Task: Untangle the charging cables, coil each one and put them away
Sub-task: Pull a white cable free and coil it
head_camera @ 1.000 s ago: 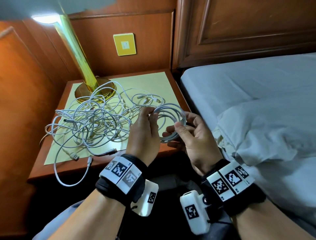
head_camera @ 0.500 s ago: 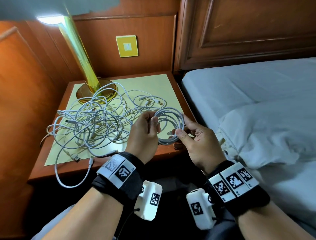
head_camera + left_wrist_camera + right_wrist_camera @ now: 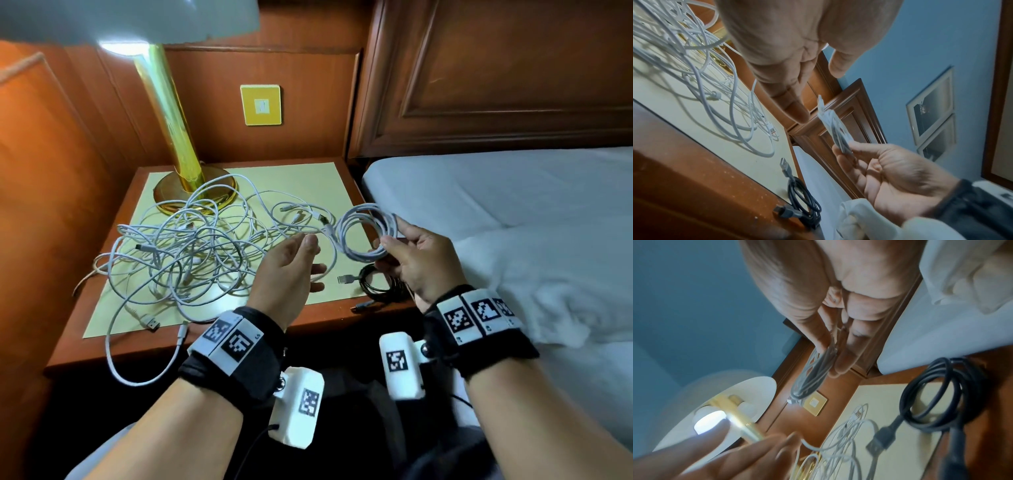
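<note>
Tangled white cables (image 3: 178, 253) heaped on nightstand (image 3: 113, 339), against lamp base (image 3: 195, 192).
Left hand (image 3: 287, 270) empty, fingers loose; coiled white cable (image 3: 366, 233) pinched in right hand (image 3: 421, 263) above coiled black cable (image 3: 376, 284); bed (image 3: 513, 212) far right.

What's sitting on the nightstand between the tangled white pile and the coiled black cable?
In the head view, only the black cable's own USB plug lies on the mat between it and the white tangle; the left hand hovers above.
</note>
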### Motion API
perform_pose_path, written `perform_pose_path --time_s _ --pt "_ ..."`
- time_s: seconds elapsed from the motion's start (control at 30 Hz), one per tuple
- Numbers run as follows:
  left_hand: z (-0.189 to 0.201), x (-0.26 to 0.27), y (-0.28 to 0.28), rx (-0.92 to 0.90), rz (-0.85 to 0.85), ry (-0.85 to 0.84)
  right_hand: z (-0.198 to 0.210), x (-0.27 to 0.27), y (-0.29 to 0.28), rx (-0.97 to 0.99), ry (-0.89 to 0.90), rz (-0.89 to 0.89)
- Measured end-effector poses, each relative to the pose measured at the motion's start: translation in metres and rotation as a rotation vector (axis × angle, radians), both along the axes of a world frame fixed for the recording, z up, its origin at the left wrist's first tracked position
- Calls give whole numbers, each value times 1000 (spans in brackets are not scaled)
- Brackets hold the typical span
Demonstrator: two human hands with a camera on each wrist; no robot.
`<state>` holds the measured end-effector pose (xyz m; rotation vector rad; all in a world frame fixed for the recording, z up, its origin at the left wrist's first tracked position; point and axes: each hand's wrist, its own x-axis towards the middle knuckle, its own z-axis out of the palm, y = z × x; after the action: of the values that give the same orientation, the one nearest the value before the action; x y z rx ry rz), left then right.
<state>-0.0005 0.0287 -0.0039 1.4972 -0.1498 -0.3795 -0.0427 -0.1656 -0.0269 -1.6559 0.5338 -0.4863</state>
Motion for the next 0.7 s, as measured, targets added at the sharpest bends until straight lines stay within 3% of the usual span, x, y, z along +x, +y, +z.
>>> perform_pose_path --time_s 0.2,0.33,0.4,0.5,0.57,0.7 --pt "-7 9 22 128 -17 -70 -2 26 -38 75 129 -72" --pt "-8 14 36 156 -26 -100 -10 45 -52 -28 187 -153" --pt "-9 18 40 180 -33 -108 -11 53 -54 -139 195 -211" --pt "-10 25 45 212 -43 -128 -10 59 -53 -466 172 -275" --pt "-11 29 47 235 -48 -145 -9 60 -49 -695 167 -265" --pt "-11 33 49 249 -46 -150 -11 64 -39 -965 183 -207"
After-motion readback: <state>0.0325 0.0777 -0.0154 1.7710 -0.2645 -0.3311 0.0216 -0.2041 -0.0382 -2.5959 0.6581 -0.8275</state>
